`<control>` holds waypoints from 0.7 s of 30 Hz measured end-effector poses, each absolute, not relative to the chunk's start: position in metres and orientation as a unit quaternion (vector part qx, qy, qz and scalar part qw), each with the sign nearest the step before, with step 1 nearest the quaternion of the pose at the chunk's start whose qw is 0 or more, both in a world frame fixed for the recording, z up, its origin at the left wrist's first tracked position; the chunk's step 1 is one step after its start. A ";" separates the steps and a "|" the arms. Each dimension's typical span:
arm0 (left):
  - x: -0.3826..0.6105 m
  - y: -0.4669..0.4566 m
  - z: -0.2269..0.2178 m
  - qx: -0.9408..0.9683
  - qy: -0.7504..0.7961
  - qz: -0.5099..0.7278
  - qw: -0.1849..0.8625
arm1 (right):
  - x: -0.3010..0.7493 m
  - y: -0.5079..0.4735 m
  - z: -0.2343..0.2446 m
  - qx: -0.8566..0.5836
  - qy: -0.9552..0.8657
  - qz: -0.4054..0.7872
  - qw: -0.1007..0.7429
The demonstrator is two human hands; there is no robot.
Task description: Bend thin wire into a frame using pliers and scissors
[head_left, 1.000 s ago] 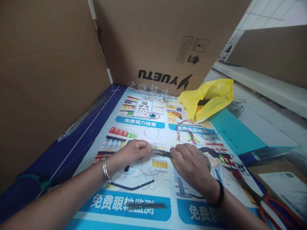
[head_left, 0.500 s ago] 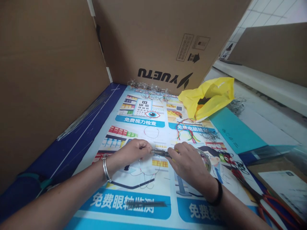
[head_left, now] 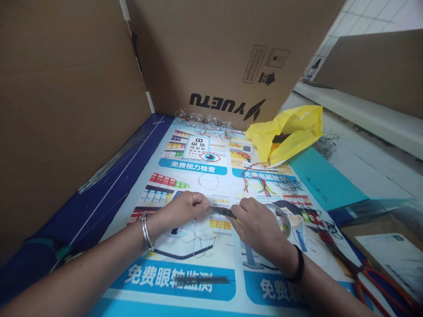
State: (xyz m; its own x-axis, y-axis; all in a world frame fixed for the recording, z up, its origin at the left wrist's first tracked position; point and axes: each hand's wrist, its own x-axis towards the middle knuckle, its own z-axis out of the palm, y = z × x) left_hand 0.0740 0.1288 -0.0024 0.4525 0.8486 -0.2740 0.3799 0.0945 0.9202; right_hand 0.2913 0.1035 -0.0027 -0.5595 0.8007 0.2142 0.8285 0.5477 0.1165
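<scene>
My left hand (head_left: 189,207) is closed in a pinch on a thin wire piece (head_left: 202,241), whose loops hang below the fingers with small reddish spots along them. In my right hand (head_left: 259,222) is a pair of pliers (head_left: 222,211), gripped by a yellow handle, with the dark jaws pointing left. The jaw tips meet the wire right at my left fingertips; the exact contact is too small to make out. Behind my right hand a clear round container (head_left: 282,220) is partly hidden. A separate thin wire ring (head_left: 208,181) lies flat beyond my hands.
A printed poster (head_left: 228,255) covers the work surface, with dark wire lengths (head_left: 201,280) in front. Cardboard walls (head_left: 224,57) stand behind and left. At right are a yellow bag (head_left: 291,132), coloured cords (head_left: 264,188), black loops (head_left: 325,226) and red-handled scissors (head_left: 360,275). Tangled wire (head_left: 205,119) lies at the back.
The pliers have tilted slightly, their jaws now looking narrower. My right hand has rolled a little with them, while my left hand keeps its pinch in the same place.
</scene>
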 end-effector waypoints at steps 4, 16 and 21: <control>0.073 0.129 -0.003 0.636 0.474 0.210 0.572 | 0.292 0.104 -0.001 -0.455 -0.881 -0.103 0.080; 0.063 0.135 0.007 0.596 0.389 0.157 0.685 | 0.297 0.108 -0.005 -0.397 -0.909 -0.051 0.116; 0.057 0.138 0.001 0.584 0.355 0.120 0.720 | 0.296 0.107 -0.007 -0.366 -0.922 -0.044 0.121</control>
State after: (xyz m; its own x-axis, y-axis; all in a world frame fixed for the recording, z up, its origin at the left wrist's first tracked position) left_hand 0.0565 0.1382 0.0009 0.7198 0.5866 -0.3712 0.2416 0.2896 0.9261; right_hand 0.2956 0.1069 -0.0071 -0.7025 0.6643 0.2555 0.6857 0.7279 -0.0071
